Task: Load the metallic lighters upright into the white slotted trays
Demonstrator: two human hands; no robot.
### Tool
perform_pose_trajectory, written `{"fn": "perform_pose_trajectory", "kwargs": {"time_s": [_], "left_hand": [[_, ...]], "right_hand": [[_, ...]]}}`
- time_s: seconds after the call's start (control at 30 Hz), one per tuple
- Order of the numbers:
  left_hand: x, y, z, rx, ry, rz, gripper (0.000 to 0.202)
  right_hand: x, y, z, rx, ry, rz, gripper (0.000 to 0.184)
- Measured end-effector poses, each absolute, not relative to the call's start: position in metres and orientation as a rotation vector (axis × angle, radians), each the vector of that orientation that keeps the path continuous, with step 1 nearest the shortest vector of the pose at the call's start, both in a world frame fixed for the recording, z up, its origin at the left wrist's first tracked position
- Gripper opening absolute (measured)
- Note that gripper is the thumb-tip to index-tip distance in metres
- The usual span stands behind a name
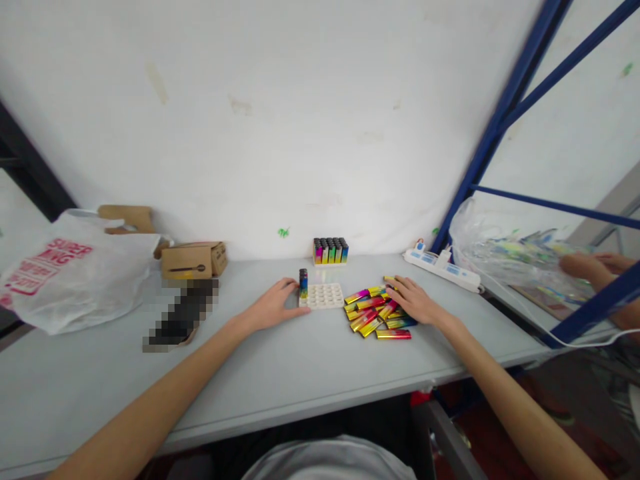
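Note:
A white tray (325,296) with rows of round holes lies on the table. Two or so lighters (303,288), dark-topped and blue-yellow, stand upright at its left end. My left hand (274,307) grips that end, thumb along the front corner and fingers behind. To the right is a loose pile of shiny lighters (370,313) in yellow, red, pink and blue. My right hand (411,300) rests over the pile's right side, fingers stretched out and touching lighters. Part of the pile is hidden under it.
A filled block of upright lighters (331,252) stands by the wall. At left are a cardboard box (193,261), a blurred dark object (183,317) and a white plastic bag (80,273). A power strip (443,268) lies right, beside a blue frame (480,160). Another person's hands (595,267) show beyond it.

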State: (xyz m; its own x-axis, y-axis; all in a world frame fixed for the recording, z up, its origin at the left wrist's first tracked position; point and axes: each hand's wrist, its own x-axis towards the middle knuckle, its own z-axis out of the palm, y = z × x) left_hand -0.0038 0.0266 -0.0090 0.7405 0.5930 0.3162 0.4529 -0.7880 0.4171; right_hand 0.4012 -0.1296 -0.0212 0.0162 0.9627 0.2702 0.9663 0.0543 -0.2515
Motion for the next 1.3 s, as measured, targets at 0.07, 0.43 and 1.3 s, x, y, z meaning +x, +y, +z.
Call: {"fn": "perform_pose_trajectory", "kwargs": {"time_s": [0.07,0.43,1.3], "left_hand": [[-0.004,0.027,-0.009,2.629,0.812,0.62,0.067],[-0.004,0.027,-0.012,2.641,0.793,0.614,0.065],[0.006,0.025,-0.02,2.658,0.86,0.776,0.062]], "right_hand": [[0.412,-0.12,-0.012,-1.89,-1.89,-0.015,0.055],[0.457,-0.074,0.014,-2.167,-1.971,0.097,0.024],[0.233,-0.042,0.042,-0.807,-1.096,1.014,0.044]]}}
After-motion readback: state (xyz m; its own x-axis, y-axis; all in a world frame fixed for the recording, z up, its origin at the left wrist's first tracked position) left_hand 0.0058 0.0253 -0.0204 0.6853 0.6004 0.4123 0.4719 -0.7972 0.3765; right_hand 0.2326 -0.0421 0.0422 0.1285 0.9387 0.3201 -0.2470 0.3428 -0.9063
